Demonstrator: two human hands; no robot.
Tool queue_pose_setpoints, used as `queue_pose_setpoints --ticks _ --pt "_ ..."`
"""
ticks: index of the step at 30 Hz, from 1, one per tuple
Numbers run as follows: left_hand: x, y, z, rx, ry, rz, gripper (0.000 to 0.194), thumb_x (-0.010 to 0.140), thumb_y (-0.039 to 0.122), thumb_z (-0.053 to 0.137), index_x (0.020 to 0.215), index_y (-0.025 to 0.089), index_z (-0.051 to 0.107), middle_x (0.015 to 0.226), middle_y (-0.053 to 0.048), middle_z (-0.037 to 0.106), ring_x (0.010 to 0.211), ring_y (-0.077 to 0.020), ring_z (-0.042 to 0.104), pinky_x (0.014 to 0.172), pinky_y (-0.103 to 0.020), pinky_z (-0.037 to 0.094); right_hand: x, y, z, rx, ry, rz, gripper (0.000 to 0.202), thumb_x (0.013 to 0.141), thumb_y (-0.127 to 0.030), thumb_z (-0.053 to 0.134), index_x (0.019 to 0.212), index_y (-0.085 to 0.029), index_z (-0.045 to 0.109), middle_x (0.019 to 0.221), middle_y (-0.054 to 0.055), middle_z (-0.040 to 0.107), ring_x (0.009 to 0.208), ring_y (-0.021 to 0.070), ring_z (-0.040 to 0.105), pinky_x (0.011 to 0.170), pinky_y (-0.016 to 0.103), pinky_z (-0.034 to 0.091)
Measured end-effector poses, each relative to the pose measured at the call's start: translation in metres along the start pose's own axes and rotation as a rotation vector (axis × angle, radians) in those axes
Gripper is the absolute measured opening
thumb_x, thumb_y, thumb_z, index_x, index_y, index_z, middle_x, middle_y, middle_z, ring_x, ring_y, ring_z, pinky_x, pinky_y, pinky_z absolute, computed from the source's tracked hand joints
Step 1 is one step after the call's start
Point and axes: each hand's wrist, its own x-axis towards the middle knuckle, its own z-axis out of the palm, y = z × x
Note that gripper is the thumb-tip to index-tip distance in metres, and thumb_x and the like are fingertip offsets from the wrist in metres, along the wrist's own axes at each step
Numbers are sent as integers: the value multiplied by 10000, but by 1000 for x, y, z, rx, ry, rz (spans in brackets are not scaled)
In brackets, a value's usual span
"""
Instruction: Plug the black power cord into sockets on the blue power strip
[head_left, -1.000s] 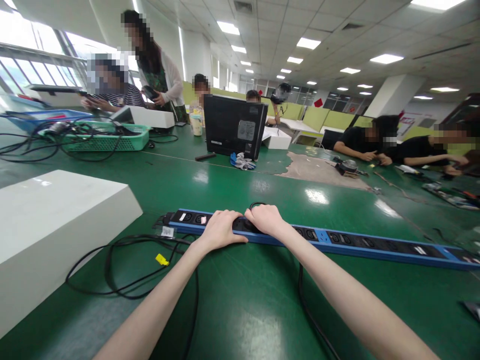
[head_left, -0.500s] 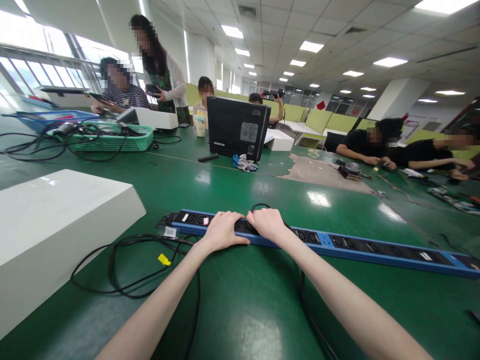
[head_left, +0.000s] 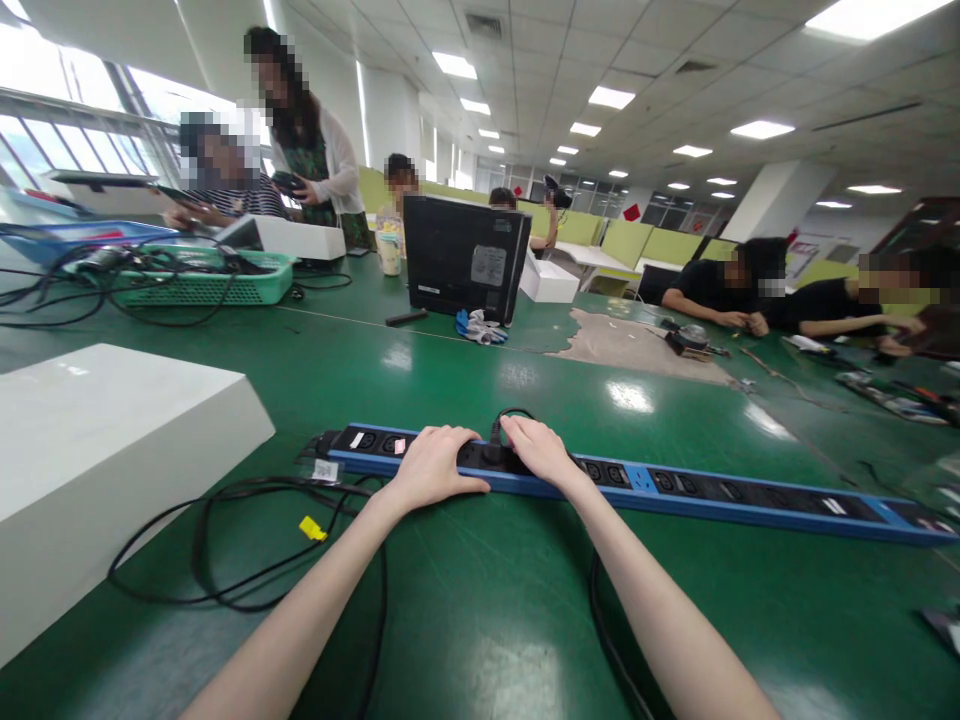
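Note:
A long blue-and-black power strip [head_left: 690, 487] lies across the green table. Over its left part, my left hand [head_left: 435, 465] grips it, fingers across the top and thumb along the near side. Between my hands a black plug [head_left: 493, 447] stands upright in a socket, its cord arching behind. My right hand [head_left: 538, 452] is closed over the strip just right of the plug; its fingertips are partly hidden. Coils of black cable [head_left: 202, 540] with a yellow tag [head_left: 313, 528] lie at the left, near the strip's end.
At left stands a large white box [head_left: 112, 450]. Farther back are a green basket [head_left: 202, 285] of cables, a black monitor [head_left: 461, 255] and gloves [head_left: 480, 328]. People sit or stand around the far table, two of them [head_left: 712, 285] at the right.
My right hand has shifted off the plug to its right, so the plug now shows in the socket. My left hand keeps its grip on the strip. The view has shifted slightly.

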Motion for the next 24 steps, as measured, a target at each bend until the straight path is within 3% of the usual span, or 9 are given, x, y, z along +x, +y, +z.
queue_pose_setpoints --ticks 3,6,9,15,24 --pt "0 1 0 9 -2 -13 717 672 714 741 1217 262 632 1144 -51 720 1042 -284 640 931 -416 442 0 0 4 64 42 59 514 998 -662 323 1095 -249 614 962 45 731 869 221 676 739 291 428" --pt "1 3 0 15 -2 -15 691 686 702 737 1203 255 632 1142 -58 716 1029 -281 638 923 -410 442 -3 -10 11 -38 77 28 613 896 -758 445 1133 -210 583 968 105 725 885 271 679 762 334 437" --pt "3 4 1 10 -8 -11 664 695 690 738 1193 263 634 1142 -56 712 1035 -277 636 932 -402 437 -2 -18 17 -120 120 47 579 886 -716 482 1085 -184 590 980 145 719 899 297 680 773 359 439" --pt "5 4 1 10 -24 -15 678 703 695 729 1222 273 622 1181 -51 707 1059 -277 632 933 -397 436 4 -13 24 -35 121 86 374 866 -589 556 942 -227 612 909 69 721 825 250 670 686 307 401" --pt "6 5 2 24 -25 -40 707 674 704 744 1220 270 630 1178 -55 712 1054 -279 640 933 -408 442 8 4 15 208 55 -22 434 820 -638 638 786 -208 595 751 -3 645 657 134 527 592 246 276"
